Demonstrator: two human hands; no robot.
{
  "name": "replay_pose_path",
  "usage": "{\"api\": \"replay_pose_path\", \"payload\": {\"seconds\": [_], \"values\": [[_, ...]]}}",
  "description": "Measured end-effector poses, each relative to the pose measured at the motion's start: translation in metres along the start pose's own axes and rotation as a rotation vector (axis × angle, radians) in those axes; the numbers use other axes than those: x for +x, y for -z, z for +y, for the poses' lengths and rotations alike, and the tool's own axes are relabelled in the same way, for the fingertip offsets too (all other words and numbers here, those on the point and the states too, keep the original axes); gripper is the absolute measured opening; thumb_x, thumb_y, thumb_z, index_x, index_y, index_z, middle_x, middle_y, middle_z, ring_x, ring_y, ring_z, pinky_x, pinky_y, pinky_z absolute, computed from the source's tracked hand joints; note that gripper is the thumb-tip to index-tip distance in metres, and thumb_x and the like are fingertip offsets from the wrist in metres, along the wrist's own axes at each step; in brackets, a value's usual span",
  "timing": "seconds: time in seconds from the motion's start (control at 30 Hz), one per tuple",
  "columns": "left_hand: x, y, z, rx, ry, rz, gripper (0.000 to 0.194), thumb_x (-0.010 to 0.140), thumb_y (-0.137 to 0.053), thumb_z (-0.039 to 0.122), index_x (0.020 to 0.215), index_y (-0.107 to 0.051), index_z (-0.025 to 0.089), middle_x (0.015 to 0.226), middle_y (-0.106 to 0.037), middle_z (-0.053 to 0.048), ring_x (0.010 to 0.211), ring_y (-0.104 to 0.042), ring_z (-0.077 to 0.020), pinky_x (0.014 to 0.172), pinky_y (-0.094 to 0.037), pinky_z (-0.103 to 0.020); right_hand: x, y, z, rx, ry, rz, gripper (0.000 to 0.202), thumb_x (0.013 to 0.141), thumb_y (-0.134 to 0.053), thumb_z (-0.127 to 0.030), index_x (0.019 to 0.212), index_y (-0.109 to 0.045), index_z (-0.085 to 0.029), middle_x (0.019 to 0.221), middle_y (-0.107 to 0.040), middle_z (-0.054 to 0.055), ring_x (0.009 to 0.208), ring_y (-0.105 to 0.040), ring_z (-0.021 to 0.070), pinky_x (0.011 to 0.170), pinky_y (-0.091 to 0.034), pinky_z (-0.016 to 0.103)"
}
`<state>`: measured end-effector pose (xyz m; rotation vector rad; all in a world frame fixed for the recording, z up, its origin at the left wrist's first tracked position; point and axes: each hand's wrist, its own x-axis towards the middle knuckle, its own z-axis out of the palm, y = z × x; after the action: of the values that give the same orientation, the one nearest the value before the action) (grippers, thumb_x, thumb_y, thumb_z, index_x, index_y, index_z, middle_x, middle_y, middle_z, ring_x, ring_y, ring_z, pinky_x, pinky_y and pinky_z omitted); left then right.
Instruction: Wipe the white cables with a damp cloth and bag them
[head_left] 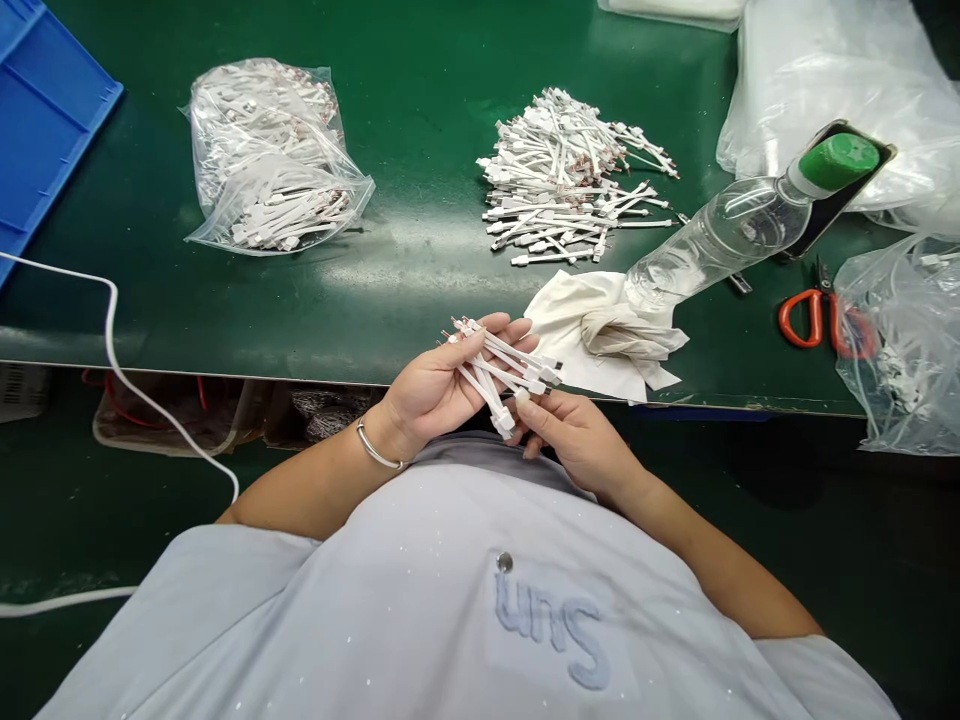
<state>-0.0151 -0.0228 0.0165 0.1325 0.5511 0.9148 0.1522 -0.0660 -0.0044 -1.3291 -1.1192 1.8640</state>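
Bunch of short white cables [504, 374], held at the near edge of the green table [420, 60], close to the body; left hand [448, 392] palm up beneath, thumb pressed over the cables, fingers extended and slightly parted; right hand [583, 437] at the connector ends, thumb and forefinger apparently pinching one, other fingers curled, partly hidden; done, by appearance: one clear bag [262, 130], upper left, well filled with similar cables; left: loose heap [551, 180] upon the table, sizeable, plus the handful, seemingly mid-handling; alongside, rightward: white cloth [564, 325], green-capped bottle [724, 235], orange-handled snips [808, 320].
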Motion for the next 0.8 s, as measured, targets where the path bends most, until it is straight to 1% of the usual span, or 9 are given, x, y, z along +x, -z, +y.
{"api": "replay_pose_path", "payload": {"seconds": [0.07,0.27,0.37,0.5,0.53,0.57,0.7,0.73,0.8], "values": [[0.000,0.000,-0.001,0.000,0.003,0.003,0.031,0.094,-0.038,0.014,0.092,-0.068,0.012,0.104,-0.071,-0.009,0.116,-0.060,-0.0234,0.111,-0.034,-0.044,0.000,0.000,0.001,-0.063,0.020,-0.013,0.039,0.078,-0.062,-0.054,0.077,-0.069,-0.016,0.069,-0.065,0.003,0.064,-0.059,0.0115,0.054,-0.047,0.021],[-0.001,0.001,-0.001,-0.012,-0.013,0.043,0.027,0.093,-0.041,0.013,0.090,-0.068,0.012,0.107,-0.070,-0.011,0.120,-0.057,-0.0245,0.113,-0.031,-0.045,-0.004,0.002,0.000,-0.297,0.208,0.046,0.033,0.082,-0.061,-0.045,0.070,-0.069,-0.015,0.070,-0.064,0.003,0.065,-0.056,0.0121,0.059,-0.047,0.024],[0.000,0.003,0.000,-0.017,-0.011,0.045,0.027,0.093,-0.042,0.014,0.090,-0.068,0.011,0.108,-0.070,-0.011,0.119,-0.057,-0.0245,0.112,-0.032,-0.045,-0.005,0.002,0.000,-0.248,0.193,0.065,0.034,0.082,-0.061,-0.046,0.072,-0.070,-0.015,0.069,-0.064,0.003,0.065,-0.057,0.0118,0.058,-0.047,0.023],[0.000,0.003,0.000,-0.016,0.001,0.025,0.028,0.094,-0.040,0.014,0.089,-0.068,0.012,0.104,-0.071,-0.010,0.113,-0.061,-0.0228,0.110,-0.035,-0.043,-0.003,0.001,0.002,-0.055,0.099,0.154,0.040,0.078,-0.062,-0.054,0.084,-0.071,-0.016,0.074,-0.066,0.004,0.066,-0.060,0.0117,0.056,-0.050,0.022],[0.000,0.002,0.000,-0.016,0.000,0.025,0.028,0.094,-0.040,0.014,0.089,-0.068,0.012,0.104,-0.071,-0.010,0.113,-0.061,-0.0227,0.110,-0.036,-0.042,-0.002,0.000,0.003,-0.027,0.073,0.148,0.042,0.078,-0.062,-0.056,0.086,-0.071,-0.016,0.074,-0.066,0.004,0.065,-0.061,0.0115,0.055,-0.050,0.021],[0.000,0.002,0.000,-0.018,-0.002,0.027,0.028,0.094,-0.041,0.014,0.089,-0.068,0.012,0.104,-0.071,-0.010,0.114,-0.061,-0.0228,0.111,-0.035,-0.042,-0.002,-0.001,0.003,-0.015,0.042,0.110,0.043,0.077,-0.062,-0.057,0.086,-0.070,-0.015,0.074,-0.066,0.004,0.064,-0.061,0.0113,0.054,-0.050,0.021],[0.001,0.000,-0.002,-0.029,0.000,0.044,0.024,0.092,-0.044,0.015,0.089,-0.068,0.013,0.111,-0.069,-0.010,0.121,-0.056,-0.0244,0.113,-0.032,-0.045,0.001,-0.007,0.000,-0.013,-0.084,-0.150,0.041,0.075,-0.066,-0.055,0.078,-0.068,-0.014,0.077,-0.068,0.005,0.064,-0.062,0.0108,0.051,-0.048,0.020],[0.001,0.000,-0.002,-0.032,0.003,0.047,0.024,0.091,-0.044,0.015,0.089,-0.068,0.013,0.112,-0.069,-0.010,0.122,-0.055,-0.0246,0.113,-0.031,-0.045,0.001,-0.009,-0.001,0.004,-0.099,-0.180,0.039,0.074,-0.067,-0.053,0.076,-0.067,-0.014,0.076,-0.067,0.004,0.062,-0.061,0.0102,0.051,-0.048,0.020],[0.001,0.000,-0.003,-0.036,0.005,0.052,0.023,0.091,-0.044,0.015,0.089,-0.068,0.013,0.113,-0.068,-0.010,0.123,-0.054,-0.0248,0.113,-0.031,-0.046,0.002,-0.011,-0.002,0.045,-0.107,-0.195,0.037,0.072,-0.070,-0.051,0.074,-0.066,-0.014,0.071,-0.066,0.002,0.058,-0.059,0.0088,0.049,-0.046,0.019]]}}
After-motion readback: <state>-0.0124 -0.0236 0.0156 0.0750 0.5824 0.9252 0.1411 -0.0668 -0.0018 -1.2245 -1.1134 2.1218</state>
